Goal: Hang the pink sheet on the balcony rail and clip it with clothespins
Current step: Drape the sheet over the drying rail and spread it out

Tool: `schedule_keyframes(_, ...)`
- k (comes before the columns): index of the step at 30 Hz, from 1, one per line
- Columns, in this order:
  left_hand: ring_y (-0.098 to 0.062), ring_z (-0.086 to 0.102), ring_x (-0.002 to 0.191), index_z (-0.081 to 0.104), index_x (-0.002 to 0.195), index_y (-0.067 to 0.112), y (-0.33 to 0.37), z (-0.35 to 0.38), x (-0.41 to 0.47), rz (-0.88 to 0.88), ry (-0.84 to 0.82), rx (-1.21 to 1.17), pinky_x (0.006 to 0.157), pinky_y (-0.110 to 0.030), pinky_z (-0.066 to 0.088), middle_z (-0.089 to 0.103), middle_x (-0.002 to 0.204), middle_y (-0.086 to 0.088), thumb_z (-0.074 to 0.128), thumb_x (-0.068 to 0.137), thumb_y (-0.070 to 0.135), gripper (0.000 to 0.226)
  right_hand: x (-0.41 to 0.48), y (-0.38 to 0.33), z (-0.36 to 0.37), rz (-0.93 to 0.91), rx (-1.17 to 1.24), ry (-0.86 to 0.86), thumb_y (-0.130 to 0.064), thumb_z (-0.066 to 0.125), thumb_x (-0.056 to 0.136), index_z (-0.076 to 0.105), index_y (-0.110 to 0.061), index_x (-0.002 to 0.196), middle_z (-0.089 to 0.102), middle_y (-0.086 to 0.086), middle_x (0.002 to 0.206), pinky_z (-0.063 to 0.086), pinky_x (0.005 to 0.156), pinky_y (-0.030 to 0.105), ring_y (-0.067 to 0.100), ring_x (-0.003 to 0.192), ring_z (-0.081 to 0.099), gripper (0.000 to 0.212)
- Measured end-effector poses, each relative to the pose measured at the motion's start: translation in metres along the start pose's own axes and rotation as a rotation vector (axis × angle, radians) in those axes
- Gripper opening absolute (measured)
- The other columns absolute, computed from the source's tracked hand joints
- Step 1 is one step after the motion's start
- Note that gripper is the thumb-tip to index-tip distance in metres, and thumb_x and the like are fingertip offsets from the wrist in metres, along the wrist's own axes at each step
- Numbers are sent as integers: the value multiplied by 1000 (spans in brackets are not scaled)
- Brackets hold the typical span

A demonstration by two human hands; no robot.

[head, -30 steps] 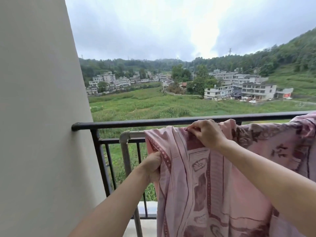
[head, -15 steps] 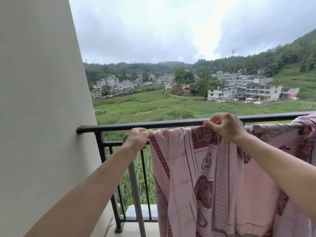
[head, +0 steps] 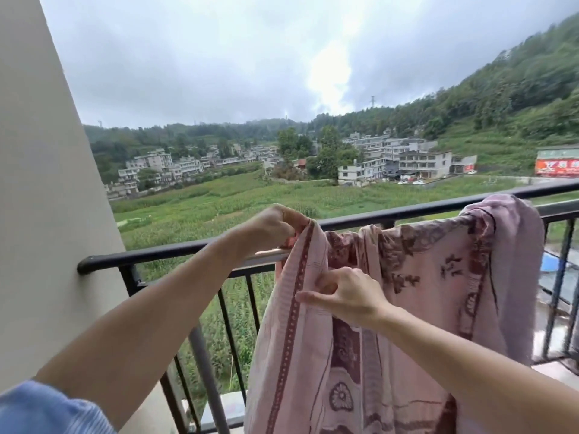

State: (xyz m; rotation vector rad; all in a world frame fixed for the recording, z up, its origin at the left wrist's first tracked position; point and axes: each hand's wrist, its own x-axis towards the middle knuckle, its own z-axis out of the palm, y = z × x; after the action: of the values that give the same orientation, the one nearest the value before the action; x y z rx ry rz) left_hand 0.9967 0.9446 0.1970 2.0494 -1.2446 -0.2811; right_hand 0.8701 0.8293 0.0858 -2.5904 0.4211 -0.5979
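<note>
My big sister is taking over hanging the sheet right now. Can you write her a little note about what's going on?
Left hand: grip pinching the pink sheet's top edge up at the rail.
Right hand: grip on the sheet lower down, near its dark-striped border.
Sheet: draped over the silver bar just inside the black balcony rail, bunched towards the right end.
Done: sheet is up.
Left: spread it flat and clip it. No clothespins are in sight, so go and find them.
</note>
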Motion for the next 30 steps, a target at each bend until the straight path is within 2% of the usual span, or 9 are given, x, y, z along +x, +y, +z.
schedule_keyframes(2,-11,63,86,73,103,22,-3,-5,9,8,-103,67,75,-21,54,71,88,9,36,79,-22,63,8,-9,20,77,70,-32,-85,55,63,71,-29,80,72,-15,80,53,62,28,3,71,65,61)
schedule_keyframes(5,-8,58,78,70,108,24,-24,-14,21,45,-82,135,57,-8,48,67,84,12,45,88,-15,51,25,-14,45,192,322,64,-53,66,80,75,-25,85,74,-11,82,56,71,35,9,75,67,30)
schedule_keyframes(10,-22,64,96,65,107,16,-73,-23,45,52,-114,96,82,-33,56,68,102,-4,69,86,11,22,26,-10,38,467,998,180,-19,54,93,72,-5,84,71,15,78,48,68,41,26,68,61,25)
schedule_keyframes(13,-23,66,91,55,106,14,-84,-10,68,-16,-158,13,70,-30,55,69,105,-11,69,87,17,24,26,-3,9,590,1295,321,-18,52,92,77,-5,73,72,9,67,58,65,32,21,59,68,33)
schedule_keyframes(16,-13,58,70,63,90,18,-76,3,90,15,-193,30,57,-23,47,69,85,-2,71,86,24,11,20,15,-32,559,1197,442,-30,69,78,79,-4,85,75,11,80,59,74,30,22,72,71,29)
schedule_keyframes(18,-14,57,72,67,79,16,-63,7,103,63,-246,-59,63,-27,50,67,78,-2,69,87,18,9,5,28,-56,477,1170,330,-36,76,70,70,3,109,67,20,105,52,80,37,31,92,61,55)
schedule_keyframes(22,-12,59,58,61,74,12,-23,15,132,141,-213,-304,51,-24,50,61,70,-6,57,94,5,22,-12,50,-105,332,1015,189,-16,76,77,63,-4,102,69,16,93,57,63,27,25,79,66,31)
schedule_keyframes(25,-5,55,43,61,79,13,10,31,154,190,-160,-347,42,-17,48,58,67,-5,63,91,8,13,-2,86,-139,382,1039,389,-4,66,85,63,-5,98,70,12,80,58,55,26,21,64,68,14)
schedule_keyframes(30,-18,58,66,63,81,20,50,65,201,253,-95,-125,59,-25,49,65,79,-6,72,84,12,13,17,162,-175,485,930,656,0,70,82,65,-4,89,70,14,78,56,54,25,18,58,68,10)
